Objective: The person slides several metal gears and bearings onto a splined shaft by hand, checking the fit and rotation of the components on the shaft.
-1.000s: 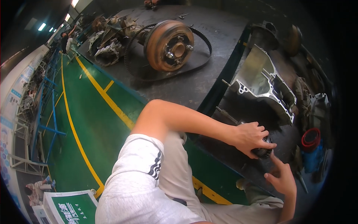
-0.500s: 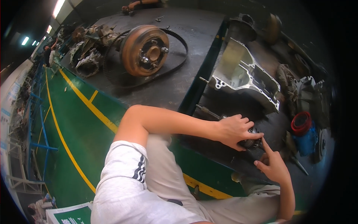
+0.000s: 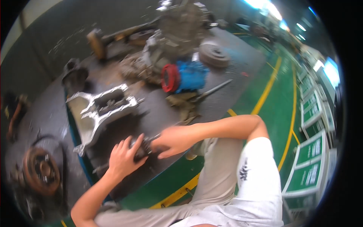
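Note:
My left hand [image 3: 124, 157] curls round a dark metal gear shaft [image 3: 143, 145] that lies low over the bench. A thin end of it seems to stick out past my left wrist. From the other side my right hand [image 3: 174, 140] reaches to the gear end of the shaft. Its thumb points down and its fingers are smeared by motion, so I cannot tell whether they grip. Just beyond my left hand lies an open silver gearbox housing [image 3: 99, 110], its cut edges bright.
A blue cylinder with a red ring [image 3: 185, 76] lies past my right hand, near a rag [image 3: 185, 106] and a metal bar [image 3: 213, 90]. Far back stands a large greasy gearbox [image 3: 179, 34]. A rusty brake drum [image 3: 41, 170] sits at left, a round disc [image 3: 214, 55] farther right.
My view has swung to the right, so the bench has shifted left and the right-hand floor shows. My left hand stays on the gear shaft; my right hand now lies closer against its end.

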Demonstrator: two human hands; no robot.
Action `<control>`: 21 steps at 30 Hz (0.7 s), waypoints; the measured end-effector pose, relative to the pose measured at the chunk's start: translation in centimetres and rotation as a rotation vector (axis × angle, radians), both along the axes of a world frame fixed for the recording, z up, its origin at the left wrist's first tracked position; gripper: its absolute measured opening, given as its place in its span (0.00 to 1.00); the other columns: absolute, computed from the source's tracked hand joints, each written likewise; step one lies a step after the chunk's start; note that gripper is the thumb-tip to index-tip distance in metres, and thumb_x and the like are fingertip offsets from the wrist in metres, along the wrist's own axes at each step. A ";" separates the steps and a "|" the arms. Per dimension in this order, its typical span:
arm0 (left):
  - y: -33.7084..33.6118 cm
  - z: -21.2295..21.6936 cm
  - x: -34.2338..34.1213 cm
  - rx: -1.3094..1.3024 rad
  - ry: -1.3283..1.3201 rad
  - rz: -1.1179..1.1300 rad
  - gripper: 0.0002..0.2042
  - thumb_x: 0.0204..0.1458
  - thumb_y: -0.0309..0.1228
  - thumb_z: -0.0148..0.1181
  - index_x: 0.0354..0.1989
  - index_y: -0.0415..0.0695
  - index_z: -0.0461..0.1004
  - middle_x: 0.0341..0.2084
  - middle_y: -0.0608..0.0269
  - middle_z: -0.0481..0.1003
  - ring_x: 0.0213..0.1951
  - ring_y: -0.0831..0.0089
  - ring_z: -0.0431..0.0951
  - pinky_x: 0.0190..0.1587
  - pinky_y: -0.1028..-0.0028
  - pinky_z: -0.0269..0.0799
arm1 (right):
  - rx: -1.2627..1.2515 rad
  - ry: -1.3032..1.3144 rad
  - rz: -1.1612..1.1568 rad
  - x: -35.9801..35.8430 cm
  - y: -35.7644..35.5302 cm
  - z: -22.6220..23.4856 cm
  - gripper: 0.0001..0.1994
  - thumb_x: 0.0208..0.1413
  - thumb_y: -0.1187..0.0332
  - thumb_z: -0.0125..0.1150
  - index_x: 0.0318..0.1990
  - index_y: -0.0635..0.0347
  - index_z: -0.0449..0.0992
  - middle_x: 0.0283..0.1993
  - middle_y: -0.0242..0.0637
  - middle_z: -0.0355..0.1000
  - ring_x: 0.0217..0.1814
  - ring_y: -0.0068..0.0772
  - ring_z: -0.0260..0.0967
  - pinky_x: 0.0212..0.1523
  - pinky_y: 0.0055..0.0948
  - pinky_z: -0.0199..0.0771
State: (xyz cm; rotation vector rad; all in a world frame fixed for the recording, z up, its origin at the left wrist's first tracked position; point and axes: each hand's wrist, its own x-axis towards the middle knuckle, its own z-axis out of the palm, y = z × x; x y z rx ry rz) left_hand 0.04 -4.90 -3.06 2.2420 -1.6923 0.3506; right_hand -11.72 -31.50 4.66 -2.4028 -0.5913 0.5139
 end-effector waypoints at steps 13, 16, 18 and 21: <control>-0.1 0.4 0.4 0.068 0.091 0.015 0.47 0.48 0.45 0.79 0.80 0.52 0.67 0.59 0.44 0.77 0.55 0.44 0.81 0.57 0.53 0.79 | -0.044 -0.118 -0.157 0.1 -0.7 -2.2 0.32 0.66 0.58 0.69 0.74 0.57 0.68 0.42 0.51 0.84 0.45 0.61 0.82 0.47 0.53 0.81; -0.2 0.1 0.5 0.047 0.046 -0.004 0.47 0.48 0.46 0.80 0.79 0.52 0.68 0.60 0.43 0.77 0.55 0.46 0.81 0.55 0.55 0.79 | -0.199 -0.178 -0.131 -0.2 -0.7 -2.6 0.29 0.66 0.59 0.68 0.72 0.59 0.75 0.43 0.50 0.86 0.44 0.58 0.84 0.47 0.49 0.83; 0.3 0.1 0.4 0.050 0.051 -0.005 0.47 0.48 0.46 0.80 0.79 0.52 0.68 0.60 0.42 0.77 0.56 0.46 0.81 0.55 0.54 0.79 | 0.049 0.185 0.013 0.4 -0.5 -0.7 0.17 0.66 0.60 0.66 0.54 0.63 0.88 0.38 0.48 0.86 0.41 0.55 0.84 0.45 0.48 0.84; 0.5 -0.1 0.4 0.053 0.057 0.013 0.48 0.47 0.45 0.81 0.79 0.51 0.68 0.60 0.42 0.77 0.56 0.45 0.81 0.55 0.53 0.79 | 0.117 -0.034 -0.024 -0.2 0.3 -1.9 0.13 0.65 0.61 0.66 0.40 0.62 0.89 0.35 0.49 0.86 0.37 0.56 0.84 0.43 0.48 0.84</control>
